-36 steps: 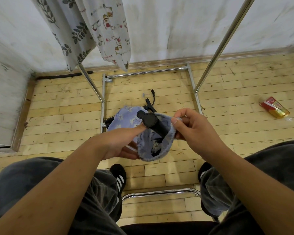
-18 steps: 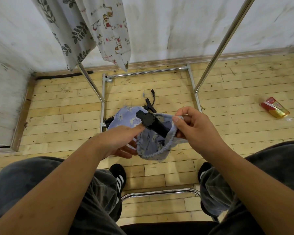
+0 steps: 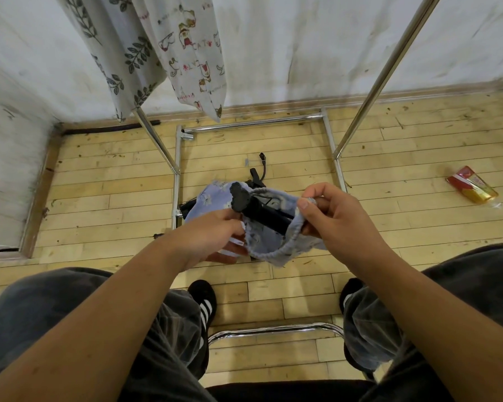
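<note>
A light blue flowered cloth piece (image 3: 269, 240) with an elastic edge hangs between my hands above the floor. A black clip-like hanger part (image 3: 257, 208) lies across its opening. My left hand (image 3: 212, 237) grips the cloth's left side from below, fingers curled under it. My right hand (image 3: 336, 217) pinches the elastic edge at the right between thumb and forefinger, just past the black part's right end.
A chrome clothes rack (image 3: 176, 181) stands ahead on the wooden floor, with two patterned cloths (image 3: 169, 50) hanging from it. Black clips (image 3: 257, 177) lie on the floor under my hands. A red and gold packet (image 3: 472, 184) lies at right. My knees and a chrome stool bar (image 3: 273, 330) are below.
My right hand has pulled the elastic edge slightly to the right and opened the cloth wider. The black part has tilted a little. My left hand stays in place.
</note>
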The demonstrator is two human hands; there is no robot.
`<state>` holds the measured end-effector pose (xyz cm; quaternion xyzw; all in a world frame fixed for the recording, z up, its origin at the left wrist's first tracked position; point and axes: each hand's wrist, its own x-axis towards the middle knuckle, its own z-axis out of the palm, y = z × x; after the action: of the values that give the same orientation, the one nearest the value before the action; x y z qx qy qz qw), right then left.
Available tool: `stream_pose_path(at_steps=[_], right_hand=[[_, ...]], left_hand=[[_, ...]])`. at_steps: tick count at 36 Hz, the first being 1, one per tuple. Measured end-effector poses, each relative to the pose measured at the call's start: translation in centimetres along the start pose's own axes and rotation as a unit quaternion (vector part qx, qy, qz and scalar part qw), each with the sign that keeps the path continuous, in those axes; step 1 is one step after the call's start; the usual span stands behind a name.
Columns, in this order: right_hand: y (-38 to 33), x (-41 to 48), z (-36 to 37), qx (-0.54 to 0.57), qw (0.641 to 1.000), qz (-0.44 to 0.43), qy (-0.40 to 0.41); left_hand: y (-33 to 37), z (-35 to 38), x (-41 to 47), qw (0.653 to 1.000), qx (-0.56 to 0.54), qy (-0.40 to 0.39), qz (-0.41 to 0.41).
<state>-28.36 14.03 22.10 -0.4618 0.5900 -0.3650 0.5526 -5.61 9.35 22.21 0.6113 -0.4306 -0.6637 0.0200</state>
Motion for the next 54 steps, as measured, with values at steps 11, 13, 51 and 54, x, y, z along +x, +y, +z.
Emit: stream_pose_path(at_steps=[11, 13, 51, 54], right_hand=[[0.0, 0.1, 0.0, 0.026, 0.999, 0.013, 0.033], [0.2, 0.3, -0.1, 0.032, 0.997, 0.026, 0.062], [0.6, 0.7, -0.2, -0.019, 0.995, 0.03, 0.089], [0.6, 0.7, -0.2, -0.018, 0.996, 0.026, 0.089]], left_hand=[[-0.8, -1.2, 1.1, 0.981, 0.116, 0.126, 0.094], [-0.9, -1.4, 1.2, 0.977, 0.113, 0.15, 0.101], [-1.0, -1.7, 1.6, 0.918, 0.21, 0.293, 0.167], [-1.0, -1.7, 1.8, 0.908, 0.232, 0.303, 0.17]])
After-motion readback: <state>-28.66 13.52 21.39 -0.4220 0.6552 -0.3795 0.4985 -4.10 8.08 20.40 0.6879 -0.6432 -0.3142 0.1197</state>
